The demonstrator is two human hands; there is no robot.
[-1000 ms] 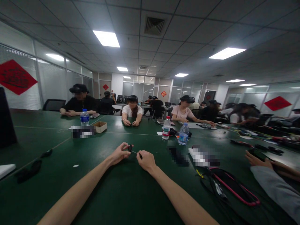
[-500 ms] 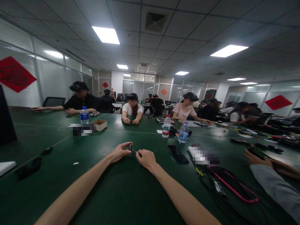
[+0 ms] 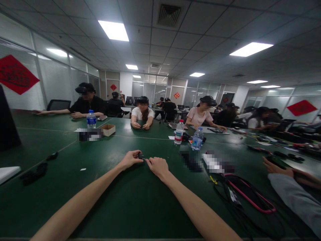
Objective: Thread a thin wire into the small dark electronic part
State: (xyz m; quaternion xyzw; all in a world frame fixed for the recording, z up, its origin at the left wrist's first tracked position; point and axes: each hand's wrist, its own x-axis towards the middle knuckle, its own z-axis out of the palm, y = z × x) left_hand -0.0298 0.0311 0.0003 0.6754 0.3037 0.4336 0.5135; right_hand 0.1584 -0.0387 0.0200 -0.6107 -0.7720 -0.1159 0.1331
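My left hand (image 3: 130, 160) pinches a small dark object (image 3: 140, 156) between thumb and fingers, just above the green table (image 3: 120, 204). Its exact kind is too small to make out. Close beside it, my right hand (image 3: 157, 166) is closed with the fingertips pointing at that object. A thin, light rod-like piece (image 3: 143, 159) runs from the right fingertips to the dark object. Most of whatever the right hand grips is hidden behind its fingers.
Right of my hands lie a pink-rimmed black item (image 3: 250, 192) and dark cables. Two water bottles (image 3: 179, 132) stand beyond, an open box (image 3: 108, 130) farther left. A co-worker's grey sleeve (image 3: 292, 192) reaches in at right. A white scrap (image 3: 83, 169) lies left.
The dark object has turned in my left hand and shows a broader side. Both hands stay close together; the view has tilted and shifted slightly.
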